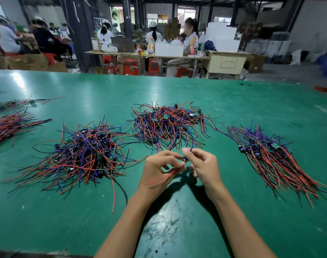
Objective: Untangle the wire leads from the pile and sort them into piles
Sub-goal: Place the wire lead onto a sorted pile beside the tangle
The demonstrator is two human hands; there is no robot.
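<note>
Presently, both hands are raised just above the green table [177,229], near its front centre, working one wire lead [185,158] between them. The left hand [159,171] has thumb and fingers curled in a pinch on the lead's red wires, which trail down across the palm toward the wrist. The right hand [203,167] pinches the small dark component and a blue wire at its fingertips; the blue wire runs up and away into the tangled centre pile [168,125] directly behind the hands. That pile is a loose knot of red, blue and black leads with small green boards showing in it. To the left lies a second, wider tangled pile [80,155], with stray red and black ends reaching toward the left forearm. To the right, well apart from the hands, is a sorted pile [270,159], its leads lying roughly parallel with components grouped at the upper end. Further bundles [8,123] lie at the table's far left edge, partly cut off. Beyond the table, seated workers [190,36] occupy benches with white boxes [168,50] and red stools [129,67]; detail there is blurred.
</note>
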